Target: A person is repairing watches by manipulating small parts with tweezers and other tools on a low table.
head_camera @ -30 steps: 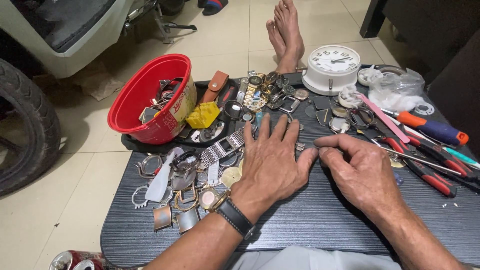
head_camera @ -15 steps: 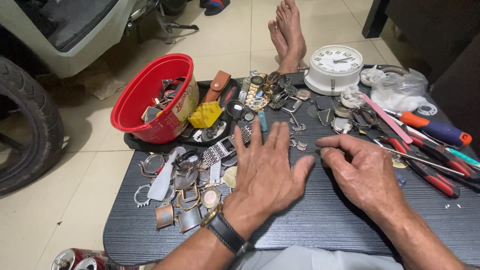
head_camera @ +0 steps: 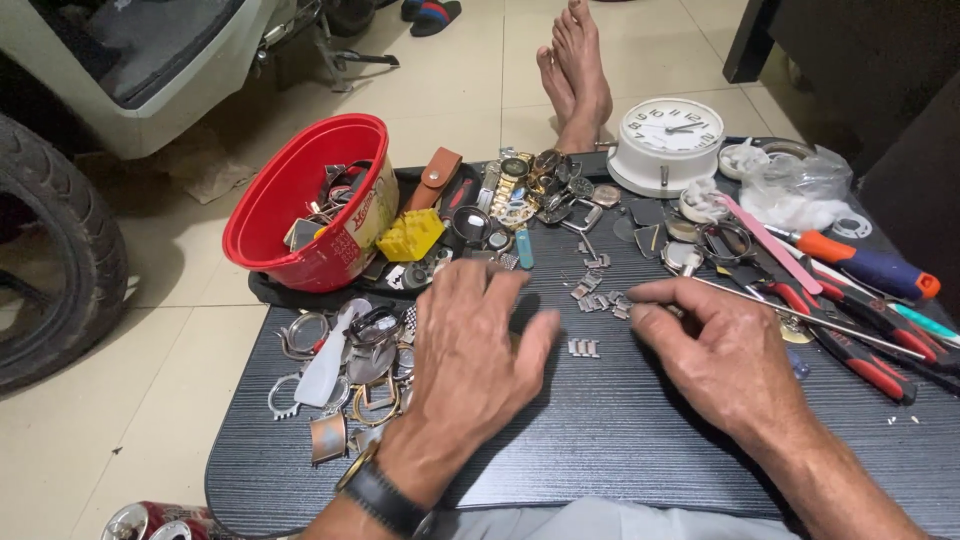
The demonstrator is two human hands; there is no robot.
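Over a low black table (head_camera: 620, 440), the left hand (head_camera: 470, 360) lies palm down with a dark watch at the wrist, fingers spread flat and holding nothing, just left of small metal watch-band links (head_camera: 584, 347). The right hand (head_camera: 725, 355) rests beside it, fingers curled and pinched together near more loose links (head_camera: 598, 290); whether they grip one cannot be told. Around them sit a red bowl (head_camera: 300, 200), a white clock (head_camera: 668, 145), screwdrivers (head_camera: 865, 265), and bare feet (head_camera: 575, 70) on a tiled floor.
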